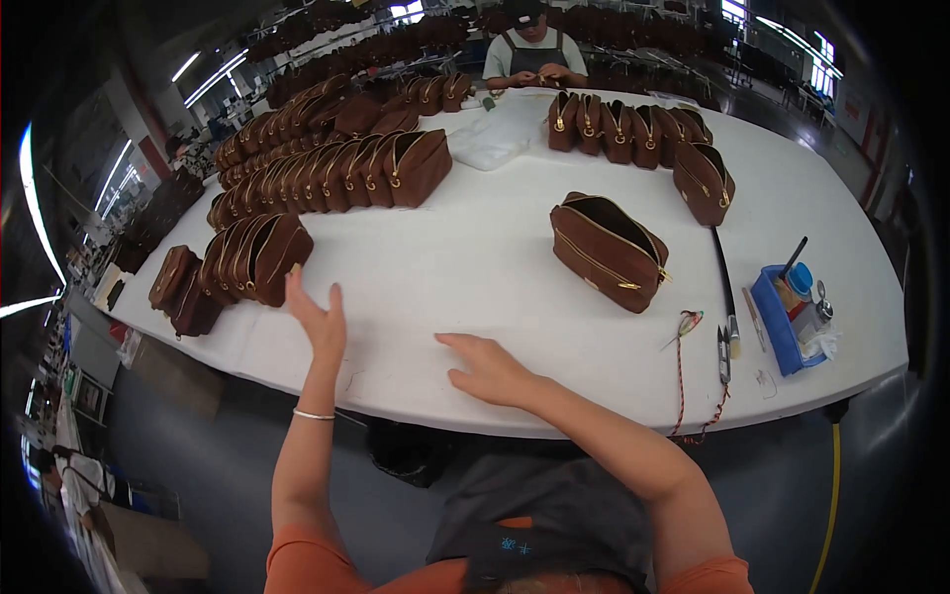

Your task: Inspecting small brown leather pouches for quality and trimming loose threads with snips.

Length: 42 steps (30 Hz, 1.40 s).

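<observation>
My left hand [319, 315] is open, fingers stretched up beside the nearest pouch [281, 259] of a short row of brown zippered pouches at the left. A fingertip overlaps that pouch's lower edge; whether it touches, I cannot tell. Over the front middle of the white table [435, 267] hangs my right hand [487, 368], empty, with thumb and fingers apart. Right of centre a single brown pouch [606, 253] stands with its gold zipper open.
Long rows of brown pouches [336, 176] fill the far left, and another row [618, 134] stands far right. A blue bin [777, 327], a brush [730, 297], thread snips [723, 356] and a braided cord [680, 386] lie at right. Across the table sits a person [535, 54].
</observation>
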Tool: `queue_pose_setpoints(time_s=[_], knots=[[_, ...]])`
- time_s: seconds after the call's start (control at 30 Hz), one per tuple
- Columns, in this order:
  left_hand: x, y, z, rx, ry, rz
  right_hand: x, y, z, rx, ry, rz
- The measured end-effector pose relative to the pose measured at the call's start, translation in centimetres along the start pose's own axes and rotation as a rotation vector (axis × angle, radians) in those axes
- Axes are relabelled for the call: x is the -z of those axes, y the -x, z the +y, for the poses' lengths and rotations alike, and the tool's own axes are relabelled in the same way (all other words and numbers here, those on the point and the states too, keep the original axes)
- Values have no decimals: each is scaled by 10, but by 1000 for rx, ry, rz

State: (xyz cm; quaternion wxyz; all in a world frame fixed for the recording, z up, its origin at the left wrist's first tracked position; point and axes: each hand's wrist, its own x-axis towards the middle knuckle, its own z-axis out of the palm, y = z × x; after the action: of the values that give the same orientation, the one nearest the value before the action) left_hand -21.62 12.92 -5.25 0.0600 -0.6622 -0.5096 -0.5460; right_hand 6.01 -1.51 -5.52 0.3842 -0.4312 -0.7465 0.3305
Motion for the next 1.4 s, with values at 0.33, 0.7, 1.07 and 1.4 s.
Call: queue_pose_setpoints(time_s=[0.33, 0.7, 1.07, 1.4], knots=[[-131, 1, 236, -528, 487, -507, 163, 95, -11, -3, 459, 930], [-129, -15, 270, -686, 318, -817, 176, 108, 24, -1, 397, 835], [-94, 23, 291, -252, 646, -615, 140, 86, -10, 61, 168, 937], [-35, 60, 308, 267, 1055, -537, 106, 84, -57, 13, 261, 834]])
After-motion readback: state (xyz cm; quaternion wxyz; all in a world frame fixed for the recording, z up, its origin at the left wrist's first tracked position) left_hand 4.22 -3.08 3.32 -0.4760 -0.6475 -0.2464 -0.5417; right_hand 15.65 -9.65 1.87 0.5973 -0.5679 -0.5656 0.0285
